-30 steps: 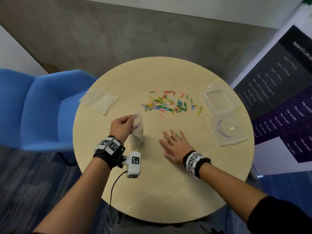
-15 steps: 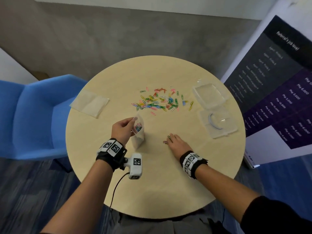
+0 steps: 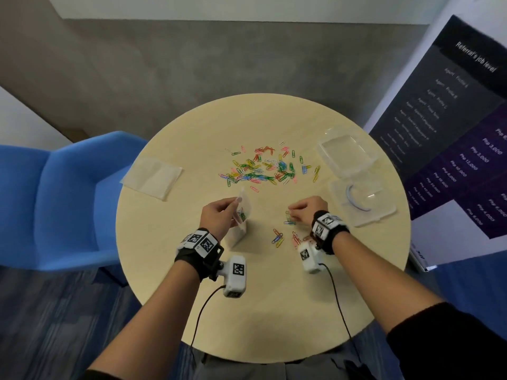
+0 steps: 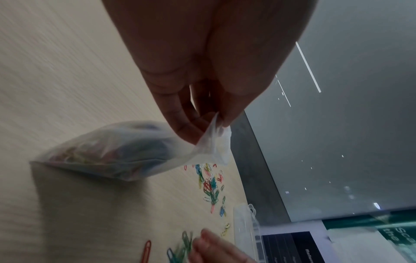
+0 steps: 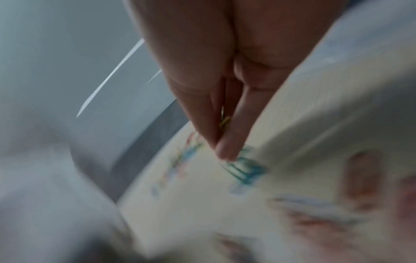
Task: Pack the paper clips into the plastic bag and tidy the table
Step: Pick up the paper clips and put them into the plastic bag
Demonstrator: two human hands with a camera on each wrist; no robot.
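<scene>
My left hand (image 3: 235, 208) pinches the mouth of a small clear plastic bag (image 3: 242, 219) that stands on the round table (image 3: 274, 311), with coloured paper clips inside it (image 4: 112, 154). The main pile of loose paper clips (image 3: 263, 168) lies beyond the bag, at the table's middle. My right hand (image 3: 291, 212) is right of the bag, with its fingertips (image 5: 226, 151) pinching a few clips (image 3: 288, 217) off the table. Several more clips (image 3: 278, 238) lie just in front of that hand. The right wrist view is blurred.
An open clear plastic box (image 3: 345, 152) with its other half (image 3: 365, 212) sits at the table's right. A stack of flat plastic bags (image 3: 152, 176) lies at the left. A blue chair (image 3: 63, 201) stands left of the table and a banner (image 3: 452, 138) to the right.
My right hand lay flat on the table near a few clips; now its fingers are curled and pinch clips, with a small group of clips beside it. The left hand still holds the bag.
</scene>
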